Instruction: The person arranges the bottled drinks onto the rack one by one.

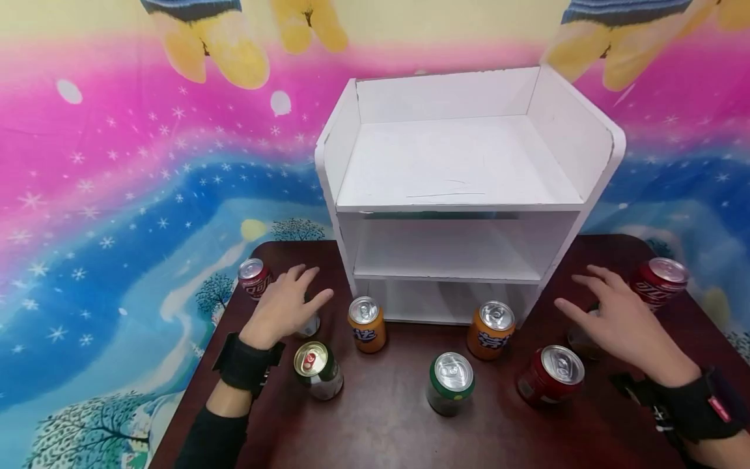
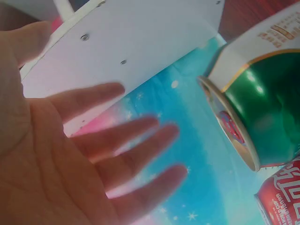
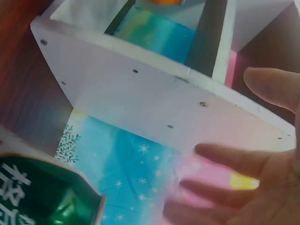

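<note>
Far-left red can [image 1: 254, 280] upright on counter [image 1: 381, 436], toward the back. Left hand [image 1: 285, 307]: grip wide, fingers spread, near part-hidden can [image 1: 312, 326]. Gold-lidded can [image 1: 319, 372] in front of that. Left orange can [image 1: 368, 329] stands before white shelf unit [image 1: 451, 244]; green can [image 1: 450, 387] nearer the viewer; right orange can [image 1: 491, 332], front red can [image 1: 549, 378] next. Half-covered can [image 1: 583, 343] beside right hand [image 1: 624, 320], grip also wide. Far-right red can [image 1: 657, 286] just past it.
</note>
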Demonstrator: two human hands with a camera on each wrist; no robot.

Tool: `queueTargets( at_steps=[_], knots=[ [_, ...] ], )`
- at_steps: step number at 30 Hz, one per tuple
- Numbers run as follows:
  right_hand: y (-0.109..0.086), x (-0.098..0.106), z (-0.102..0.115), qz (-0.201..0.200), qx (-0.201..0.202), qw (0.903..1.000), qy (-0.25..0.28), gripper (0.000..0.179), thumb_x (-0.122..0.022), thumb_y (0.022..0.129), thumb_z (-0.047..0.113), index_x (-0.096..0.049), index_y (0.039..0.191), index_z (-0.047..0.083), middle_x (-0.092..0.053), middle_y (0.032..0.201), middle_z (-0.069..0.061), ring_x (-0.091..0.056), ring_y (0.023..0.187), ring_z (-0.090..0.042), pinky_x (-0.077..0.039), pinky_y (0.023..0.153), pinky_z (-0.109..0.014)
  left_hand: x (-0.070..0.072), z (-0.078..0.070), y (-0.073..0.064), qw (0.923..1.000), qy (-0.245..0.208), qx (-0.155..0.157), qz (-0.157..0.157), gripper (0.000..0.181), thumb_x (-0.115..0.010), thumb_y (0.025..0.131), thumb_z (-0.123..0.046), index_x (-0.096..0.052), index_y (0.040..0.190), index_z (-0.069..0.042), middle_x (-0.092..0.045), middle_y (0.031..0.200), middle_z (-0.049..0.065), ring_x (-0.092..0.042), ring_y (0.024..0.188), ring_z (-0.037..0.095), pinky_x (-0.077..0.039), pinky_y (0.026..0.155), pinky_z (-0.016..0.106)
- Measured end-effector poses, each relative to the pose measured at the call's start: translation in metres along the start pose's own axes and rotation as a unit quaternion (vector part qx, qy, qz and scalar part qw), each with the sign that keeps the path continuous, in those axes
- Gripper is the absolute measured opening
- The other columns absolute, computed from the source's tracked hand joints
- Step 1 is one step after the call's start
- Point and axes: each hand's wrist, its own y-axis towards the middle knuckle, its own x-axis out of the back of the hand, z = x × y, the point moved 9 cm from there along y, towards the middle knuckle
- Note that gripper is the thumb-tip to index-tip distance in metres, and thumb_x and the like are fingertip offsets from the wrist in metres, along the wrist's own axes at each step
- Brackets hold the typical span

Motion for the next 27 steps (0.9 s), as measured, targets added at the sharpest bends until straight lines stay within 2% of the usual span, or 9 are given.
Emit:
queueTargets(
  at_steps=[3, 6, 9, 11, 12, 14, 15, 20, 27],
  knots=[
    [-0.011, 0.005, 0.011, -0.05, 0.04, 0.9979, 0.013, 0.05, -0.065, 0.09, 0.032, -0.056, 0.121, -0.007, -0.045, 0.128, -0.028, -0.055, 0.096, -0.043, -0.039, 0.073, -0.059, 0.003, -0.002, -0.003, 0.9997, -0.014, -0.018, -0.013, 0.057, -0.05, 0.096, -0.046, -0.05, 0.135, -0.005, -0.048, 0.133, 0.02, -0.049, 0.118, 0.036, -0.039, 0.095, 0.053],
    [-0.022, 0.005, 0.02, -0.086, 0.075, 0.993, 0.032, 0.036, -0.07, 0.087, 0.023, -0.061, 0.115, 0.001, -0.054, 0.118, -0.02, -0.054, 0.098, -0.038, -0.038, 0.076, -0.056, 0.006, 0.001, -0.006, 0.9993, -0.021, -0.018, -0.027, 0.051, -0.051, 0.096, -0.044, -0.056, 0.13, -0.006, -0.055, 0.124, 0.016, -0.057, 0.103, 0.029, -0.045, 0.087, 0.049],
    [-0.032, -0.001, 0.026, -0.101, 0.099, 0.9891, 0.041, 0.031, -0.074, 0.083, 0.019, -0.064, 0.11, 0.008, -0.059, 0.111, -0.013, -0.055, 0.094, -0.029, -0.038, 0.079, -0.047, 0.01, 0.007, -0.01, 0.9984, -0.034, -0.009, -0.043, 0.048, -0.05, 0.096, -0.043, -0.058, 0.127, -0.007, -0.057, 0.118, 0.014, -0.061, 0.092, 0.025, -0.048, 0.08, 0.046],
    [-0.039, -0.008, 0.029, -0.094, 0.103, 0.9889, 0.049, 0.031, -0.075, 0.081, 0.019, -0.064, 0.109, 0.011, -0.06, 0.109, -0.009, -0.056, 0.092, -0.02, -0.041, 0.082, -0.034, 0.012, 0.011, -0.012, 0.9974, -0.05, -0.005, -0.051, 0.047, -0.05, 0.097, -0.043, -0.058, 0.126, -0.008, -0.058, 0.117, 0.015, -0.061, 0.092, 0.026, -0.049, 0.079, 0.046],
    [-0.042, -0.012, 0.029, -0.089, 0.101, 0.9895, 0.051, 0.033, -0.076, 0.081, 0.02, -0.063, 0.11, 0.012, -0.06, 0.109, -0.007, -0.056, 0.091, -0.017, -0.042, 0.078, -0.026, 0.013, 0.013, -0.014, 0.9968, -0.059, -0.004, -0.054, 0.046, -0.05, 0.097, -0.042, -0.058, 0.126, -0.008, -0.058, 0.117, 0.015, -0.062, 0.093, 0.027, -0.049, 0.078, 0.047],
    [-0.048, -0.021, 0.029, -0.073, 0.088, 0.9919, 0.055, 0.037, -0.075, 0.082, 0.023, -0.061, 0.114, 0.012, -0.058, 0.111, -0.005, -0.055, 0.091, -0.013, -0.043, 0.069, -0.017, 0.014, 0.016, -0.016, 0.9955, -0.074, -0.001, -0.059, 0.045, -0.05, 0.097, -0.042, -0.059, 0.125, -0.008, -0.059, 0.117, 0.014, -0.061, 0.094, 0.028, -0.049, 0.078, 0.046],
    [-0.05, -0.026, 0.027, -0.062, 0.077, 0.9932, 0.061, 0.039, -0.075, 0.083, 0.024, -0.059, 0.117, 0.012, -0.057, 0.114, -0.005, -0.055, 0.093, -0.015, -0.045, 0.069, -0.019, 0.015, 0.017, -0.016, 0.9949, -0.08, 0.0, -0.062, 0.044, -0.05, 0.097, -0.042, -0.06, 0.124, -0.009, -0.059, 0.116, 0.014, -0.061, 0.095, 0.028, -0.049, 0.077, 0.046],
    [-0.06, -0.045, 0.018, -0.033, 0.021, 0.9949, 0.092, 0.05, -0.069, 0.088, 0.026, -0.05, 0.127, 0.003, -0.049, 0.123, -0.017, -0.05, 0.106, -0.035, -0.043, 0.075, -0.05, 0.012, 0.023, -0.018, 0.9931, -0.093, 0.01, -0.071, 0.042, -0.049, 0.097, -0.043, -0.061, 0.12, -0.01, -0.06, 0.114, 0.014, -0.06, 0.094, 0.027, -0.048, 0.077, 0.046],
    [-0.07, -0.073, 0.007, -0.035, -0.075, 0.9887, 0.125, 0.07, -0.077, 0.078, 0.037, -0.046, 0.13, 0.001, -0.053, 0.118, -0.022, -0.055, 0.099, -0.036, -0.045, 0.069, -0.036, 0.005, 0.033, -0.023, 0.991, -0.099, 0.028, -0.087, 0.038, -0.05, 0.098, -0.039, -0.063, 0.117, -0.01, -0.06, 0.11, 0.013, -0.058, 0.092, 0.027, -0.047, 0.075, 0.046]
  ],
)
